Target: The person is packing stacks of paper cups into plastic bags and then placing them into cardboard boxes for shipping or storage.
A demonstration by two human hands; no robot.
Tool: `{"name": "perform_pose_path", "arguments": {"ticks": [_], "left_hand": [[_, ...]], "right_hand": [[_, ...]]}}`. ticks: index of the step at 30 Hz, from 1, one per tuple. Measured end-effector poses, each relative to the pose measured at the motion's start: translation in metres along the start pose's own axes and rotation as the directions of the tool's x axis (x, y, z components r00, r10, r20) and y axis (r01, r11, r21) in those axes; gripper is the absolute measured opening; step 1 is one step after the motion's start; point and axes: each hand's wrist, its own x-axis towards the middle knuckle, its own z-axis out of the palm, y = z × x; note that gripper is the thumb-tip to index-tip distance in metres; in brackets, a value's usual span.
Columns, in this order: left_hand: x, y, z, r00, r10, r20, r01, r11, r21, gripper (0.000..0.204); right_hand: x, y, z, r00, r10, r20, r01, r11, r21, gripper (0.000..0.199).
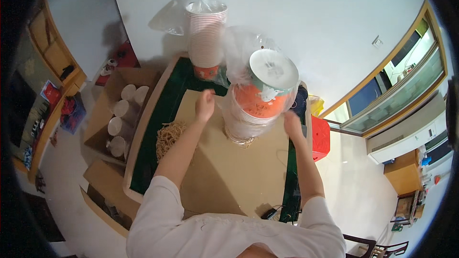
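Observation:
A tall stack of orange and white paper bowls (260,100) stands upside down on a brown cardboard sheet (224,172), wrapped in a clear plastic bag (236,52). My left hand (205,105) is at the bag's left side, fingers curled on the plastic. My right hand (292,123) presses against the lower right of the stack. A second bagged stack of bowls (206,33) stands behind, near the wall.
A pile of tan rubber bands (168,136) lies at the cardboard's left edge on the green table (153,129). An open carton with several white rolls (119,119) sits on the floor to the left. A red stool (320,136) stands to the right.

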Motion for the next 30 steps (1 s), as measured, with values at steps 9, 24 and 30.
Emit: {"name": "perform_pose_path", "arguments": {"ticks": [9, 24, 30], "left_hand": [[-0.017, 0.190, 0.065, 0.838, -0.463, 0.290, 0.521, 0.518, -0.679, 0.059], [-0.039, 0.009, 0.048, 0.873, -0.486, 0.033, 0.470, 0.858, 0.207, 0.031], [0.008, 0.124, 0.062, 0.944, -0.241, 0.227, 0.330, 0.649, -0.685, 0.054]], "right_hand": [[0.003, -0.073, -0.012, 0.933, 0.310, -0.181, 0.182, 0.025, 0.983, 0.055], [-0.020, 0.009, 0.066, 0.892, 0.440, 0.106, -0.399, 0.654, 0.643, 0.050], [0.002, -0.061, -0.026, 0.908, 0.298, -0.294, 0.198, 0.313, 0.929, 0.050]]}}
